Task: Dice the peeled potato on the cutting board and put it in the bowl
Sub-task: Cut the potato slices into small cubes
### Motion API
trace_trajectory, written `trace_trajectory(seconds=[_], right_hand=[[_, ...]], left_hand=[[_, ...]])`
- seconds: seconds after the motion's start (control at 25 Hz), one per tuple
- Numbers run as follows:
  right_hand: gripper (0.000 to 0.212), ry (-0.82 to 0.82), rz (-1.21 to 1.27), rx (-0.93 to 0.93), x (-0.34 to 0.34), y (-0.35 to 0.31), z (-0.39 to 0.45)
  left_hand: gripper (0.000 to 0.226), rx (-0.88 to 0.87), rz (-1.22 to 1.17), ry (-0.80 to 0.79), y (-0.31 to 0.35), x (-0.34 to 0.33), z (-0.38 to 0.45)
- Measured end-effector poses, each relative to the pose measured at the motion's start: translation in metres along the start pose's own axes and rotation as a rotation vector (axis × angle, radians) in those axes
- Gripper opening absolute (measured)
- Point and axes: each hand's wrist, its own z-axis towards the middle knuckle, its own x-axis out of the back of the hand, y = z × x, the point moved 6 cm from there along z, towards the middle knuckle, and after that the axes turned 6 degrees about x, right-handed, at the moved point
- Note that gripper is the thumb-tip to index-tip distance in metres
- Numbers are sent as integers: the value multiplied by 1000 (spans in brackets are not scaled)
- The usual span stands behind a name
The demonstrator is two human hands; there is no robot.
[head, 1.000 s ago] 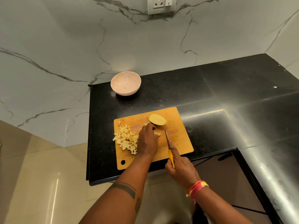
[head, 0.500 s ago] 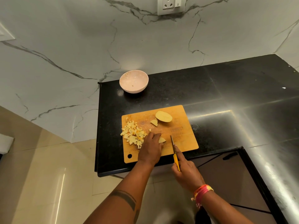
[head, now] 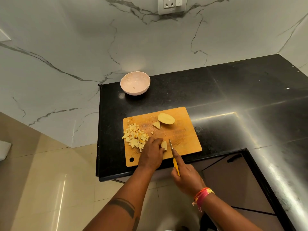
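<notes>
A wooden cutting board lies on the black counter. On its left side sits a pile of diced potato. A potato half and a small slice lie near the board's far edge. My left hand holds a potato piece down on the board's near part. My right hand grips a yellow-handled knife, its blade standing just right of that piece. A pink bowl stands behind the board near the wall, almost bare inside.
The black counter runs to the right and turns a corner toward me. A marble wall with a socket stands behind. Cabinet fronts are below the counter edge, and tiled floor lies to the left.
My left hand drew a potato piece from the board's middle to its near part, leaving a small slice by the potato half. The knife followed and now stands beside the piece.
</notes>
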Motion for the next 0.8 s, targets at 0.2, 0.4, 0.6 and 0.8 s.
trace_trajectory(seconds=[0.2,0.4,0.6,0.8], right_hand=[[77,-5,-55,22,-5,-10,1],[77,-25,-96,47,-1,-13,14],[78,-58,-163,51,-1,-14,30],[79,-84,-197,59,-8,-11,25]], left_hand=[[37,-67,94,34,5,-3,-3],[28,-39,82,53,7,-3,3],[21,-67,107,57,8,-3,3],[21,-30,126,60,9,-4,5]])
